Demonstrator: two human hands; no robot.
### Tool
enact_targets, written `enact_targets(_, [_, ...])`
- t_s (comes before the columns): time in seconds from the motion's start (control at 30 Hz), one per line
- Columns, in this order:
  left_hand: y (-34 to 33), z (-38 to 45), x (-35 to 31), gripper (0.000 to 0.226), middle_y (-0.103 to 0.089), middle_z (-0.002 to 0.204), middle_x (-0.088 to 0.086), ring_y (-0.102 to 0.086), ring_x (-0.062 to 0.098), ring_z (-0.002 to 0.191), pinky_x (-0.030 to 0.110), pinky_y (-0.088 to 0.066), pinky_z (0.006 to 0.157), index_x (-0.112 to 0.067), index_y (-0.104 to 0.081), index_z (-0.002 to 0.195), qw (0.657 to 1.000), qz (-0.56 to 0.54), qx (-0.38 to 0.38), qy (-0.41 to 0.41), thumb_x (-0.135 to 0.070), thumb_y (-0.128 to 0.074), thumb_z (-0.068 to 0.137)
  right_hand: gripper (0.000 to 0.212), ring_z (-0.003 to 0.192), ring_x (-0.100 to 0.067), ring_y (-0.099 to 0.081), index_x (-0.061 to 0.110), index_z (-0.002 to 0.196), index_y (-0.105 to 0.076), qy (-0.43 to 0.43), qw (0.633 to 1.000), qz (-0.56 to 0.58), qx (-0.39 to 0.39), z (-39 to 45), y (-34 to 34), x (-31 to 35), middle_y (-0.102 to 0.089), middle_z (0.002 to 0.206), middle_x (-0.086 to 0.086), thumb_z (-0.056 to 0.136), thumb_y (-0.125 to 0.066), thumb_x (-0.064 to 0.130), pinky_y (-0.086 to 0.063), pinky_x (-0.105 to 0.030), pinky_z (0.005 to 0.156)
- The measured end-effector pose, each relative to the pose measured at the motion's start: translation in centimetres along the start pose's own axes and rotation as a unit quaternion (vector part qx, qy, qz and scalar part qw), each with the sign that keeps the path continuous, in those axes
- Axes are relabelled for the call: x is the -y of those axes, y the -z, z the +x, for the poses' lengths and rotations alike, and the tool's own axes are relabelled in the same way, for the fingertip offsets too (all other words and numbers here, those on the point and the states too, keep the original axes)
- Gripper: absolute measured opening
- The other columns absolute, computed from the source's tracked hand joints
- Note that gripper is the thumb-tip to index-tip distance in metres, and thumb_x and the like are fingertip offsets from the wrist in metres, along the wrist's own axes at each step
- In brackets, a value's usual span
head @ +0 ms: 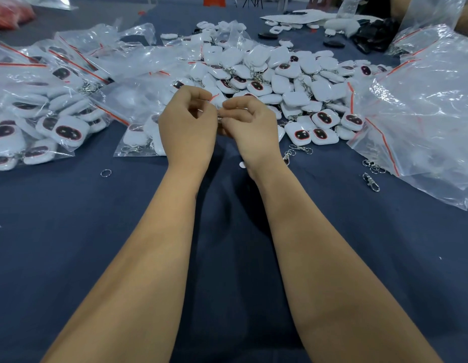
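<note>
- My left hand (187, 127) and right hand (249, 127) both pinch a small metal clasp (220, 117) mid-frame, above the desk (70, 244).
- Looks done: filled bags (44, 113), left.
- Probably left: loose white keychains (280, 74) upper centre, spare clasps (370, 180) right.

Small-goods packing bench in a workshop: hand assembly and bagging.

One long table under a dark blue cloth (70, 258). At centre far, a loose heap of identical white key fobs (267, 74), many with chains fitted. On the left, clear zip bags (44, 100) with red seal strips, filled with the same fobs. On the right, a pile of empty bags (424, 100) of that kind. Metal fittings lie loose on the cloth: snap clasps (371, 181) near right, a split ring (106, 173) near left. At the far end, more white parts, black pieces (371, 35) and a plastic bottle (348, 6).
</note>
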State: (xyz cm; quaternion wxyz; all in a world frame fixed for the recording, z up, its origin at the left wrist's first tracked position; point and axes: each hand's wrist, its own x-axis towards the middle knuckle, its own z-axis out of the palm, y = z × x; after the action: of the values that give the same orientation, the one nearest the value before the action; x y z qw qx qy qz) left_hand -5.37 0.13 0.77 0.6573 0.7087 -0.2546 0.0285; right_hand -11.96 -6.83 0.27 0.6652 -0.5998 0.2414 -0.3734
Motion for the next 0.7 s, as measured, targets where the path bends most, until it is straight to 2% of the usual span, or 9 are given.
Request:
enact_targets(0.13, [-0.1,-0.3,-0.2,0.018,-0.062,0.075,-0.017,-0.056,-0.002,0.069,0.017,-0.048,0.070,-0.023,-0.063,0.084,0.999,0.003,-0.007,-0.048,-0.007,-0.054,0.082,0.026,0.072,-0.014,-0.064,0.006,0.094,-0.061,0.035,0.995,-0.081,0.048,-0.4,-0.6,-0.3,-0.071,0.086,-0.014,0.082,-0.054,-0.017,-0.053,-0.026,0.068])
enact_targets(0.23, [-0.2,-0.5,-0.3,0.019,-0.063,0.077,-0.016,-0.057,-0.002,0.072,0.014,-0.047,0.070,-0.023,-0.063,0.084,0.997,-0.008,-0.012,-0.071,-0.007,-0.053,0.081,0.028,0.081,-0.018,-0.066,0.006,0.098,-0.069,0.061,0.981,-0.177,0.057,-0.6,-0.8,-0.3,-0.074,0.089,-0.009,0.083,-0.055,-0.012,-0.054,-0.029,0.073])
enact_targets(0.3, [-0.2,-0.6,-0.4,0.019,-0.062,0.077,-0.016,-0.058,-0.002,0.073,0.017,-0.049,0.071,-0.024,-0.063,0.084,0.996,-0.011,-0.011,-0.084,-0.008,-0.053,0.080,0.026,0.077,-0.027,-0.059,0.015,0.076,-0.068,0.075,0.948,-0.299,0.076,-0.6,-0.8,-0.3,-0.067,0.073,-0.002,0.084,-0.054,-0.006,-0.048,-0.035,0.073])
enact_targets(0.33, [-0.3,-0.7,-0.4,0.018,-0.062,0.077,-0.016,-0.058,-0.001,0.072,0.020,-0.051,0.071,-0.023,-0.063,0.084,0.996,-0.012,-0.008,-0.090,-0.008,-0.054,0.080,0.034,0.074,-0.027,-0.051,0.021,0.063,-0.055,0.070,0.927,-0.359,0.083,-0.5,-0.8,-0.2,-0.056,0.064,0.003,0.086,-0.053,-0.004,-0.042,-0.035,0.071])
enact_targets(0.4, [-0.4,-0.8,-0.3,0.018,-0.062,0.077,-0.016,-0.058,0.000,0.073,0.027,-0.053,0.071,-0.023,-0.063,0.084,0.995,-0.011,-0.001,-0.095,-0.008,-0.054,0.081,0.043,0.080,-0.020,-0.043,0.027,0.062,-0.038,0.040,0.899,-0.425,0.094,-0.4,-0.7,-0.1,-0.040,0.065,0.010,0.091,-0.052,-0.001,-0.035,-0.030,0.075])
enact_targets(0.47, [-0.5,-0.9,-0.2,0.018,-0.062,0.079,-0.015,-0.058,0.001,0.074,0.025,-0.052,0.072,-0.023,-0.062,0.085,0.995,-0.008,0.002,-0.098,-0.008,-0.053,0.082,0.031,0.082,-0.017,-0.044,0.017,0.068,-0.052,0.039,0.908,-0.402,0.108,-0.4,-0.8,-0.2,-0.050,0.069,0.002,0.093,-0.051,0.000,-0.035,-0.030,0.076])
enact_targets(0.53, [-0.6,-0.8,-0.1,0.018,-0.061,0.081,-0.016,-0.058,0.000,0.076,0.020,-0.050,0.073,-0.024,-0.060,0.088,0.996,-0.003,0.003,-0.093,-0.008,-0.054,0.085,0.020,0.078,-0.013,-0.044,0.001,0.077,-0.062,0.063,0.939,-0.330,0.070,-0.5,-1.1,-0.5,-0.061,0.074,-0.011,0.091,-0.049,-0.001,-0.037,-0.030,0.071])
enact_targets(0.6, [-0.8,-0.6,0.1,0.018,-0.060,0.082,-0.016,-0.057,-0.001,0.078,0.017,-0.049,0.073,-0.026,-0.058,0.092,0.997,0.002,0.006,-0.076,-0.009,-0.055,0.088,0.023,0.075,-0.011,-0.048,0.013,0.070,-0.060,0.102,0.944,-0.315,-0.005,-0.6,-1.0,-0.3,-0.061,0.075,-0.001,0.086,-0.050,-0.001,-0.038,-0.030,0.068])
enact_targets(0.7, [-1.2,-0.5,0.7,0.016,-0.061,0.088,-0.012,-0.059,0.008,0.082,0.027,-0.051,0.080,-0.024,-0.058,0.099,0.994,0.060,0.067,-0.054,-0.011,-0.057,0.090,0.029,0.099,-0.025,-0.053,0.017,0.088,-0.068,0.131,0.882,-0.439,-0.111,-0.1,0.1,0.0,-0.063,0.101,-0.003,0.075,-0.047,0.004,-0.037,-0.033,0.081])
